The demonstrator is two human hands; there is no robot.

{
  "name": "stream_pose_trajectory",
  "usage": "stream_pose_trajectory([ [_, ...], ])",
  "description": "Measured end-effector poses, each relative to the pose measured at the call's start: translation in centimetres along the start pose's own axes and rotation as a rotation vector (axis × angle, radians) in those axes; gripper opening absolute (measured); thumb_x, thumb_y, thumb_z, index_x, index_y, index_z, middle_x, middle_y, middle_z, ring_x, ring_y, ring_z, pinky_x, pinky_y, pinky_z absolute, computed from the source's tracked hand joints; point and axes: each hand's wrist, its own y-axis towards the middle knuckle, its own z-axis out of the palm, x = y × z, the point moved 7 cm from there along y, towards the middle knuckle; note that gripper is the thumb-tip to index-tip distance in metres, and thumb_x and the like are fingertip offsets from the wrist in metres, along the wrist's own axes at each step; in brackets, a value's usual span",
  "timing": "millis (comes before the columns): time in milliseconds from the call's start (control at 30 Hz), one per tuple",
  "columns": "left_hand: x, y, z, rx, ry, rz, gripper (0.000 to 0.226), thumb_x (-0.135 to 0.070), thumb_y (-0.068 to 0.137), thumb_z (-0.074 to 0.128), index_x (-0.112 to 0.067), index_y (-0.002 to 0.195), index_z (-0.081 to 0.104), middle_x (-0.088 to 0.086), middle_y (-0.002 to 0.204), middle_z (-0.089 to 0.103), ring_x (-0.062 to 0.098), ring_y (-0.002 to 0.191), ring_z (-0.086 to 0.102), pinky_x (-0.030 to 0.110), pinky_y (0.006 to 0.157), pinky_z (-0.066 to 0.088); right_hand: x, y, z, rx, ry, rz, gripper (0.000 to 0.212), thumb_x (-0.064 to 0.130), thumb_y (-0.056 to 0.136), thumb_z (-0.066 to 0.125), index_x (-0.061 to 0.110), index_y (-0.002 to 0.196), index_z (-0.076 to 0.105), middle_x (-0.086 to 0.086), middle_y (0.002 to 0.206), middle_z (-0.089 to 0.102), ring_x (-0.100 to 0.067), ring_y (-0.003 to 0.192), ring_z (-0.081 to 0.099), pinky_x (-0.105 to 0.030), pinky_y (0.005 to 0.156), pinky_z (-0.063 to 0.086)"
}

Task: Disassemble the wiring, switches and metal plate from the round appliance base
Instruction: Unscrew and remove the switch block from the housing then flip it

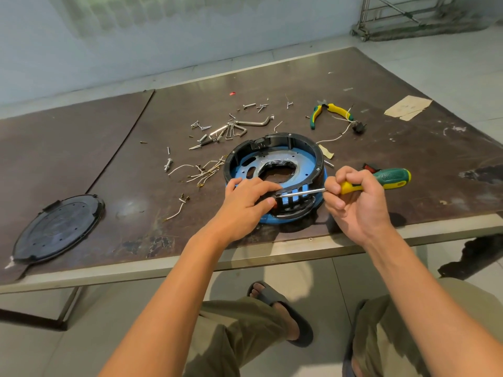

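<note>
Our left hand (245,205) pinches the base (275,138) rim, fingers (261,186) curled; our right hand (356,205) clenches the screwdriver (392,177) handle.

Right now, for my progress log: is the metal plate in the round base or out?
In. The metal plate lies flat inside the round base, ringed by its black wall.
</note>
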Motion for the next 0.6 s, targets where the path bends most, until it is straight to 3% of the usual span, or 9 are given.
stream_pose_trajectory([
  [233, 0.2, -0.1, 0.0, -0.026, -0.002, 0.013, 0.028, -0.037, 0.094, 0.039, -0.049, 0.115, 0.053, -0.013, 0.106, 0.057, -0.008, 0.110, 0.039, 0.037, 0.113, 0.010, -0.2, -0.8, -0.5, -0.031, -0.011, -0.049, 0.038, 0.015, 0.098, 0.033, 0.016, 0.068, 0.057, -0.001, 0.063, 0.049, -0.010, 0.043, 0.043, -0.018, 0.037, 0.034],
  [600, -0.2, 0.0, -0.1, -0.024, 0.007, 0.016, 0.029, -0.036, 0.092, 0.039, -0.046, 0.114, 0.055, -0.012, 0.104, 0.057, -0.004, 0.103, 0.042, 0.035, 0.112, 0.008, -1.2, 0.3, -1.2, -0.169, 0.044, 0.065, 0.036, 0.020, 0.099, 0.038, 0.019, 0.066, 0.053, 0.004, 0.061, 0.044, -0.007, 0.042, 0.038, -0.017, 0.033, 0.029],
])
